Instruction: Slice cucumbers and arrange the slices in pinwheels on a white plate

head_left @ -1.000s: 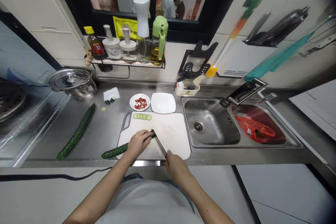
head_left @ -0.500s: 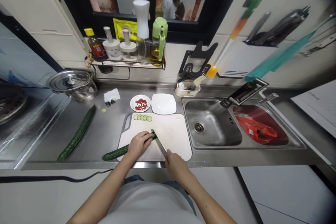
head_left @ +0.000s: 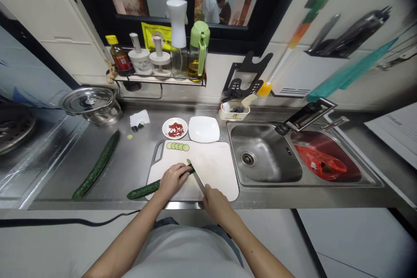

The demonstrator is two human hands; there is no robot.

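My left hand (head_left: 175,179) is closed over a dark green cucumber (head_left: 143,191), pressing it on the white cutting board (head_left: 218,169). The cucumber lies slanted, its left end past the board's edge. In my right hand (head_left: 216,203) is a knife (head_left: 197,177), gripped by the handle. Its blade stands at the cucumber's right end, close to my left fingertips. Several pale green cucumber slices (head_left: 177,146) overlap in a row near the board's far edge. A second whole cucumber (head_left: 97,166) lies on the steel counter to the left.
Behind the board are a plate of red pieces (head_left: 175,128) and a white dish (head_left: 204,129). To the right is a sink (head_left: 267,152) with a red plastic bag (head_left: 321,163). A lidded pot (head_left: 94,103) stands back left, near a white tissue (head_left: 139,118).
The knife and my right hand have shifted very slightly left. My left hand stays on the cucumber, and the slices in the row look unchanged.
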